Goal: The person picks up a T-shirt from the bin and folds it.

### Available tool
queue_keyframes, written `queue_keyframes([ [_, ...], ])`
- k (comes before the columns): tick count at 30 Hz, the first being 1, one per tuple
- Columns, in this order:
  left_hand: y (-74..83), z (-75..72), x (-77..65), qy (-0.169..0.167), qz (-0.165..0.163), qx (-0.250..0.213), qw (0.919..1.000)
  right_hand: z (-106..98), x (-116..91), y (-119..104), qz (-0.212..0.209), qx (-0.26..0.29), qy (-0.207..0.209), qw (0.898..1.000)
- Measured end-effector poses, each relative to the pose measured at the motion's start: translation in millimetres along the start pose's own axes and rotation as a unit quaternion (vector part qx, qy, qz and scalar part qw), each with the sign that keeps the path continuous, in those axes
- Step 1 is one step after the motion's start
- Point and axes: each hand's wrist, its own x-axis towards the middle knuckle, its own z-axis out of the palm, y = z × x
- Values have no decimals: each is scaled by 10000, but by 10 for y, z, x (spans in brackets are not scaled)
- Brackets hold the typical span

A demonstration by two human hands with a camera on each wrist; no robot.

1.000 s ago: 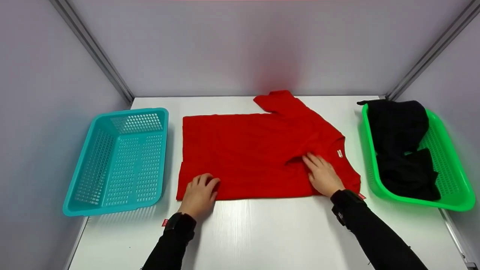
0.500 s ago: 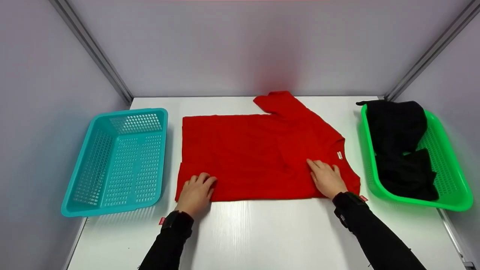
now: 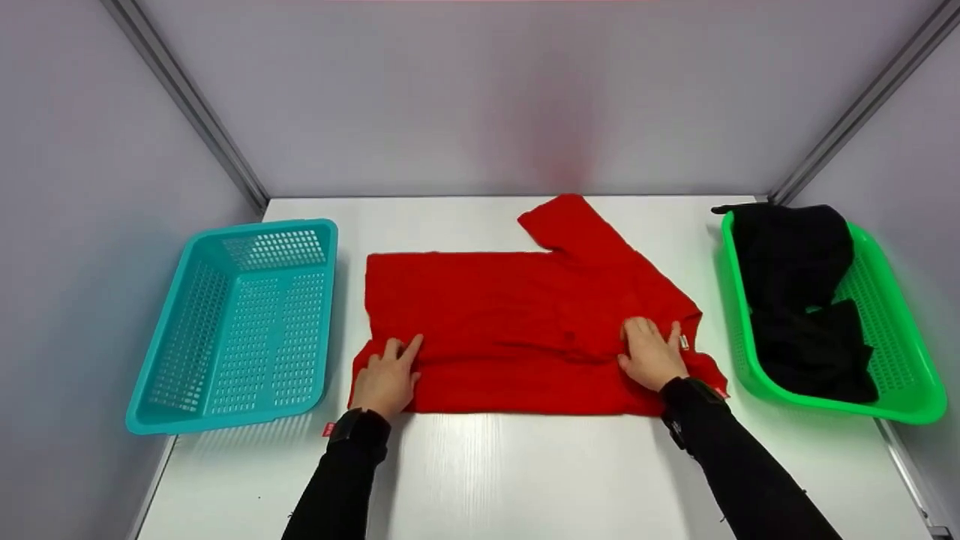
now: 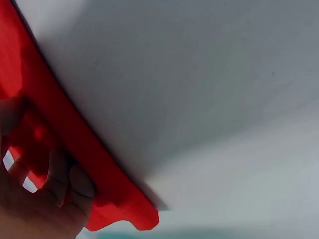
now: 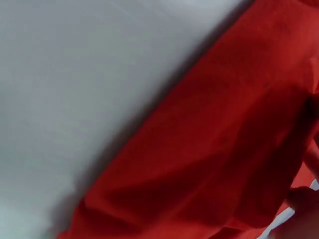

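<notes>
A red T-shirt (image 3: 480, 292) lies sideways on the white table, one short sleeve pointing to the back wall. Its collar side, with a small white label (image 3: 683, 342), faces right. The near side is folded over into a long strip, and creases run between the hands. My left hand (image 3: 385, 382) grips the strip near the hem end, fingers curled on the cloth in the left wrist view. Close to the collar, my right hand (image 3: 651, 354) pinches the cloth, which bunches beside it. Only parts of that hand's fingers (image 5: 304, 201) show at the right wrist view's edge.
A blue-green plastic basket (image 3: 330, 300) with nothing in it stands at the left. On the right is a green basket (image 3: 911, 337) holding crumpled black cloth (image 3: 802, 300), part of which hangs over its rim. Pale panels (image 3: 480, 97) wall the table (image 3: 480, 480) at the back and sides.
The T-shirt has shifted toward me, its far edge and sleeve now lower in view. The right hand first smoothed the cloth, then took hold near the collar; fresh creases have formed.
</notes>
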Motion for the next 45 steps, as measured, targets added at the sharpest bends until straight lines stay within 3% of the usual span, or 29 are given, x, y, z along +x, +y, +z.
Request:
queue_keyframes([
  [5, 32, -15, -13, 26, -11, 85, 10000, -48, 7, -8, 202, -445, -172, 9987],
  [8, 45, -18, -11, 225, 94, 133, 9996, -37, 6, 12, 285, -486, -223, 9982],
  [12, 46, -18, 13, 636, 254, 432, 9967, -8, 23, 44, -6, -366, 76, 9993],
  [15, 33, -23, 38, 777, 359, 587, 9946, -4, 34, 52, -233, -203, 2, 9995],
  [22, -13, -41, 46, 383, 452, 280, 9978, -9, 53, 8, 3, 26, -242, 9997],
  [25, -13, -51, 53, 373, 418, 165, 9983, -15, 70, -17, 180, -74, -466, 9987],
  [29, 4, -60, 69, 85, 100, 3, 9999, -15, 94, -42, 379, -269, -859, 9952],
  [33, 12, -62, 70, -210, -180, 0, 9996, 14, 89, -28, 379, -278, -623, 9970],
  [37, -13, -57, 57, 25, -47, 75, 10000, 71, 73, 14, 203, -317, -108, 9992],
  [40, -34, -56, 47, 237, 23, 20, 9997, 79, 79, 32, 150, -215, -155, 9995],
  [45, -33, -75, 35, 247, 39, -16, 9997, 54, 92, 62, 51, 28, -327, 9994],
])
